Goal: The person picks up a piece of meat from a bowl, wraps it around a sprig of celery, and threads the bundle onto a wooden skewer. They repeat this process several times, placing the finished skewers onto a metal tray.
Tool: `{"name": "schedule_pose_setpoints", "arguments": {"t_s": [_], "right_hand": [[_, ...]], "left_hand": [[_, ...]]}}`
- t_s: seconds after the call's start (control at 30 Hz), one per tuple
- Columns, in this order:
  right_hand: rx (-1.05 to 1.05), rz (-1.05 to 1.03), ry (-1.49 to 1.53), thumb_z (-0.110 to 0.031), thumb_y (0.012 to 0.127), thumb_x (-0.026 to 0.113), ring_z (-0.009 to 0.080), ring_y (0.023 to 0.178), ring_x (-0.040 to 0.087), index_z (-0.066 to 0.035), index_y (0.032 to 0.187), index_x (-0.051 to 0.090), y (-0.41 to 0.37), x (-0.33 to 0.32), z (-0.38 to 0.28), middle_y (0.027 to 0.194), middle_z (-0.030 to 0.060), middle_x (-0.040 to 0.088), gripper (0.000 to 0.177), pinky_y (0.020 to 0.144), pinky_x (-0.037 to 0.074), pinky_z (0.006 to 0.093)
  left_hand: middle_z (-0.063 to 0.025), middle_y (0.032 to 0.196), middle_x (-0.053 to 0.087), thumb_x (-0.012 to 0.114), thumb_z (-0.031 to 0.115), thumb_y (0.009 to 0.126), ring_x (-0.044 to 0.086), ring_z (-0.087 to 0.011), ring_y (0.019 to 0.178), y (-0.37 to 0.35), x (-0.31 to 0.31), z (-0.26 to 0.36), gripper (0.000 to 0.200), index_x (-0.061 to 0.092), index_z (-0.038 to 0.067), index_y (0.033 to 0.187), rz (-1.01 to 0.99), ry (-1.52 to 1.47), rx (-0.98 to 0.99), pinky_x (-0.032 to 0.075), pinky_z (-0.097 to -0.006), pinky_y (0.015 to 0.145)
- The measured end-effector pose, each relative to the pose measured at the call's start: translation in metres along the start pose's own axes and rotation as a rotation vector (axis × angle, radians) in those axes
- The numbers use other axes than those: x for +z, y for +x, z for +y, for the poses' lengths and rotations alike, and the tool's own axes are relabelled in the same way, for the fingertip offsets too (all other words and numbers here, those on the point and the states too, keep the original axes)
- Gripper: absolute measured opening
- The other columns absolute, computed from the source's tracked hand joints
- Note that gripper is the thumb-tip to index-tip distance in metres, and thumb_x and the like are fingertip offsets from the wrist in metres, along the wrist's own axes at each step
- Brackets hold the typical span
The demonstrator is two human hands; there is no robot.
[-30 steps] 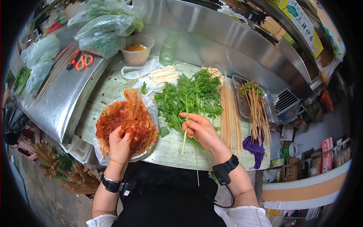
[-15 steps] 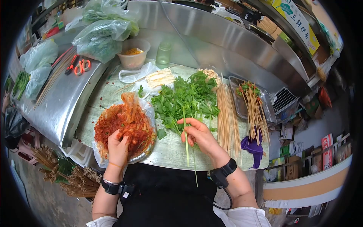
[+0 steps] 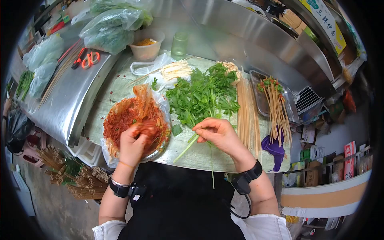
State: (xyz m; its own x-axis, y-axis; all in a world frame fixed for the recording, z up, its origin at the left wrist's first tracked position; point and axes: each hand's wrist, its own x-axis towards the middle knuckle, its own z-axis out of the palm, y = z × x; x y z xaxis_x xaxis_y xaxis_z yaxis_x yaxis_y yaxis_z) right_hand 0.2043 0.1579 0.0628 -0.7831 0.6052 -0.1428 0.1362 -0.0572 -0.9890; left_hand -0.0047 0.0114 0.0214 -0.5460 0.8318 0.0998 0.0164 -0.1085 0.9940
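My left hand [image 3: 134,142] is over a plastic-lined bowl [image 3: 165,114] of red chili paste [image 3: 120,120]. Its fingers are drawn together and red with paste; their tips blur, and I cannot tell what is between them. My right hand [image 3: 221,137] pinches a pale green stem [image 3: 185,151] between thumb and fingertips, its cut end slanting toward the bowl. Just beyond that hand lies a heap of leafy greens [image 3: 202,94]. A thin stem [image 3: 212,164] hangs below the right hand, past the table's front edge.
Enoki mushrooms [image 3: 176,69] lie on a plastic bag behind the greens. Bamboo skewers [image 3: 249,116] line the right, beside a clear tray [image 3: 262,102] with loaded skewers [image 3: 276,106] and a purple cloth [image 3: 273,150]. Orange-handled scissors [image 3: 91,59] rest on the steel counter [image 3: 74,96].
The stem in my right hand has swung from nearly upright to slanting down toward the bowl. My left hand has moved slightly within the bowl area. The whole view has shifted a little.
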Motion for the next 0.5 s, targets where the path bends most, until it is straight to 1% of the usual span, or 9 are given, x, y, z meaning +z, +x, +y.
{"name": "schedule_pose_setpoints", "arguments": {"t_s": [0.03,0.1,0.17,0.2,0.23,0.3,0.37,0.43,0.5], "right_hand": [[-0.037,-0.017,-0.044,-0.005,0.083,0.059,0.0086,0.068,0.06,0.002,0.092,0.063,-0.001,0.004,-0.006,0.083,0.0035,0.059,0.012,0.064,0.049,0.0199],[-0.049,-0.043,-0.058,-0.003,0.082,0.059,0.0109,0.07,0.061,0.003,0.089,0.062,-0.002,0.011,-0.014,0.087,0.0052,0.058,0.01,0.064,0.049,0.0198],[-0.12,-0.053,-0.208,-0.001,0.082,0.059,0.0119,0.072,0.062,0.004,0.089,0.062,-0.002,0.019,-0.022,0.086,0.0052,0.056,0.009,0.063,0.049,0.0195],[-0.124,-0.061,-0.203,-0.001,0.082,0.059,0.0119,0.072,0.062,0.004,0.089,0.062,-0.003,0.022,-0.024,0.086,0.0052,0.056,0.009,0.063,0.049,0.0195],[-0.152,-0.055,-0.228,-0.001,0.082,0.059,0.012,0.072,0.062,0.004,0.089,0.062,-0.004,0.026,-0.026,0.086,0.0051,0.055,0.009,0.063,0.05,0.0194],[-0.184,-0.049,-0.253,0.0,0.081,0.059,0.0122,0.073,0.062,0.004,0.089,0.062,-0.006,0.031,-0.025,0.085,0.005,0.054,0.009,0.062,0.05,0.0193],[-0.23,0.033,-0.227,-0.002,0.08,0.061,0.0114,0.068,0.062,0.002,0.088,0.062,-0.007,0.035,-0.023,0.082,0.0049,0.054,0.008,0.058,0.047,0.0188],[-0.213,0.066,-0.161,-0.001,0.08,0.061,0.0102,0.068,0.06,0.002,0.087,0.063,-0.006,0.034,-0.017,0.083,0.0046,0.054,0.007,0.059,0.047,0.0186],[-0.195,0.1,-0.097,0.0,0.08,0.061,0.009,0.069,0.057,0.002,0.086,0.063,-0.003,0.033,-0.01,0.083,0.0042,0.055,0.007,0.06,0.046,0.0184]], "left_hand": [[-0.0024,0.084,0.064,0.055,0.0,0.082,0.056,-0.0071,0.071,-0.002,0.004,0.009,0.018,0.064,-0.003,0.096,-0.089,0.107,-0.011,0.046,-0.0206,0.062],[-0.0034,0.075,0.064,0.063,0.005,0.078,0.056,-0.0076,0.066,-0.006,0.017,0.027,0.016,0.066,0.001,0.093,-0.252,0.092,-0.061,0.044,-0.0222,0.058],[-0.0063,0.066,0.059,0.067,0.01,0.075,0.055,-0.0116,0.058,-0.006,0.028,0.03,0.018,0.067,0.004,0.092,-0.398,0.34,0.128,0.043,-0.0256,0.053],[-0.0099,0.062,0.055,0.07,0.014,0.071,0.055,-0.0205,0.054,-0.007,0.033,0.03,0.019,0.067,0.007,0.089,-0.412,0.375,0.17,0.043,-0.0311,0.052],[-0.0103,0.061,0.057,0.07,0.012,0.072,0.058,-0.0131,0.056,-0.007,0.035,0.037,0.018,0.065,0.002,0.087,-0.443,0.606,0.267,0.044,-0.026,0.052],[-0.0124,0.058,0.054,0.068,0.012,0.073,0.059,-0.0179,0.054,-0.008,0.038,0.026,0.015,0.064,0.001,0.082,-0.388,0.732,0.371,0.044,-0.0286,0.05],[-0.0113,0.059,0.056,0.067,0.01,0.074,0.059,-0.0168,0.054,-0.01,0.039,0.029,0.012,0.064,0.0,0.082,-0.324,0.715,0.43,0.044,-0.0282,0.05],[-0.0102,0.059,0.057,0.065,0.007,0.075,0.059,-0.0157,0.054,-0.013,0.039,0.03,0.01,0.063,-0.001,0.081,-0.262,0.695,0.492,0.045,-0.0279,0.05],[-0.0084,0.064,0.061,0.06,0.003,0.077,0.06,-0.0138,0.059,-0.016,0.038,0.025,0.009,0.062,-0.003,0.084,-0.247,0.279,0.017,0.048,-0.0271,0.054]]}}
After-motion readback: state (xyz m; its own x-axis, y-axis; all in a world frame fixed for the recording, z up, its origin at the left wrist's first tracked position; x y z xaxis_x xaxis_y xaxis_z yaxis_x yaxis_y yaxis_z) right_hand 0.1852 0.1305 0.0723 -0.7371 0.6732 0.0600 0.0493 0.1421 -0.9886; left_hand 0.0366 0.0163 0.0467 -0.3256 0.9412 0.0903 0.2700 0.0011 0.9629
